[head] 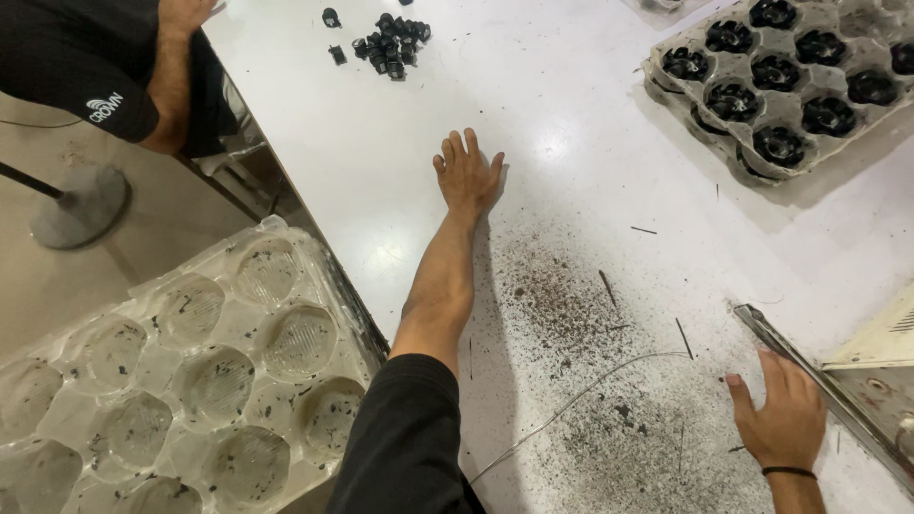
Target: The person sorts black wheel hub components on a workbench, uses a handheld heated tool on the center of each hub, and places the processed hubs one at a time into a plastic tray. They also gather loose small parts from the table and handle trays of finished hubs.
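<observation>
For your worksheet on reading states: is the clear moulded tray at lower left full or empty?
Empty: the clear tray shows bare round pockets, holding only dark specks, no parts.

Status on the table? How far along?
Done: the tray at top right holds black parts in its cups. In hand: nothing gripped; left hand lies flat on the table, right hand rests by a metal edge. Left: dark debris, a thin wire, a loose pile, an empty clear tray.
</observation>
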